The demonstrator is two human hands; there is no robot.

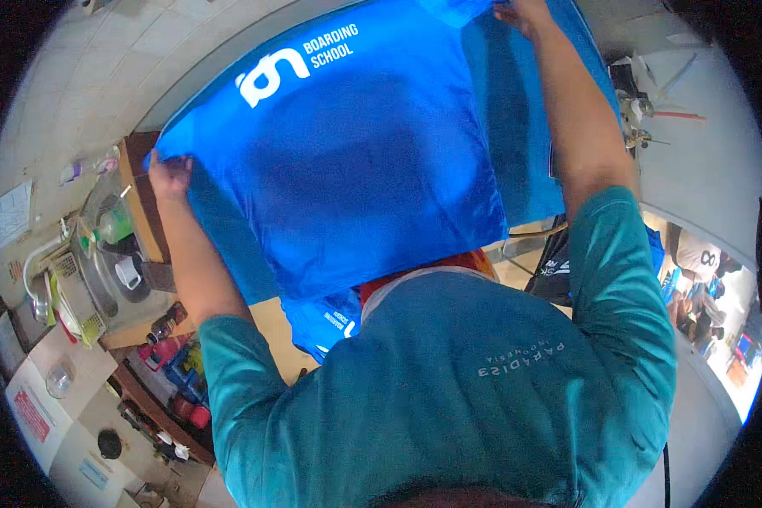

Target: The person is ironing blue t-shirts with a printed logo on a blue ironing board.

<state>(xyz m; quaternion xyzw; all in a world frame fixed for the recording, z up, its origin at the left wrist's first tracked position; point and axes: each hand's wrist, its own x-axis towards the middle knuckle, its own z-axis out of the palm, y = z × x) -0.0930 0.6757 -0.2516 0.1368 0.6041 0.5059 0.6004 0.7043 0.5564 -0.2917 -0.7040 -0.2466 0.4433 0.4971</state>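
A bright blue T-shirt (pixel 368 159) with white printing lies spread out, chest side up, over a darker blue cloth-covered surface (pixel 521 127). At the left, my left hand (pixel 170 174) pinches the end of one sleeve. My right hand (pixel 524 16), partly cut off by the top edge of the view, grips the tip of the other sleeve. The shirt's hem reaches the near edge of the surface, close to my body. Below that hem hangs another blue printed garment (pixel 320 320), partly hidden by my torso.
To the left are a sink basin (pixel 101 292) holding a white mug (pixel 128 273), a green bottle (pixel 114 225) and a brown wooden edge (pixel 149 216). Dark printed fabric (pixel 552 263) is beside my right arm. Small metal fittings (pixel 638 120) sit at the right. Several people (pixel 705 292) appear beyond.
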